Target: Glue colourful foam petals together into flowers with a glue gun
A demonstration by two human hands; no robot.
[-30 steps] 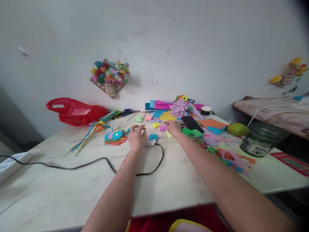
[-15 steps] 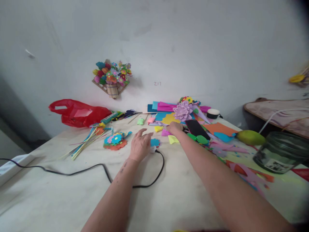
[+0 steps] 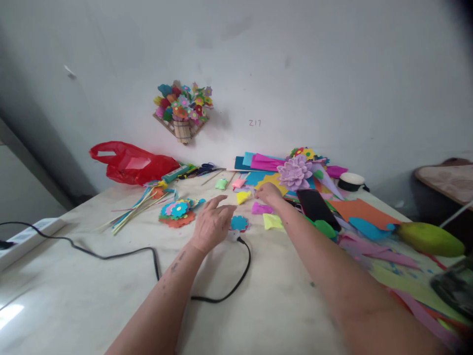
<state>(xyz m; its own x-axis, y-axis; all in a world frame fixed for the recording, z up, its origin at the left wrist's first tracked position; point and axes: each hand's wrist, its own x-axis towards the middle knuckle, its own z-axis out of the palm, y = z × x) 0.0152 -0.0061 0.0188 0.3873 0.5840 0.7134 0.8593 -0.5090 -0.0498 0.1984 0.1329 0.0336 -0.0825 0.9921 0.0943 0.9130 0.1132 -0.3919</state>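
Note:
My left hand (image 3: 213, 223) hovers over the table with its fingers apart and nothing between them. Right beside it lie a blue scalloped flower (image 3: 239, 223) and a white device (image 3: 233, 234) with a black cord, partly hidden by the hand. My right hand (image 3: 269, 194) reaches further back, its fingers curled together near a yellow packet (image 3: 243, 197) and a magenta packet (image 3: 261, 208); what they hold, if anything, is too small to name. A lime packet (image 3: 272, 221) lies beside the right forearm. Layered foam flowers (image 3: 179, 210) sit left of my left hand.
A red plastic bag (image 3: 136, 165) and thin sticks (image 3: 136, 209) lie at the left. A black phone (image 3: 317, 209), a lilac flower (image 3: 294, 172), colored sheets and a green mango-like fruit (image 3: 430, 238) are at the right. The cord (image 3: 107, 257) crosses the table to a power strip (image 3: 33, 239).
The camera view has turned a little, shifting the back and right-hand items rightward. Both hands keep nearly the same pose, and the glass jar is now mostly out of frame.

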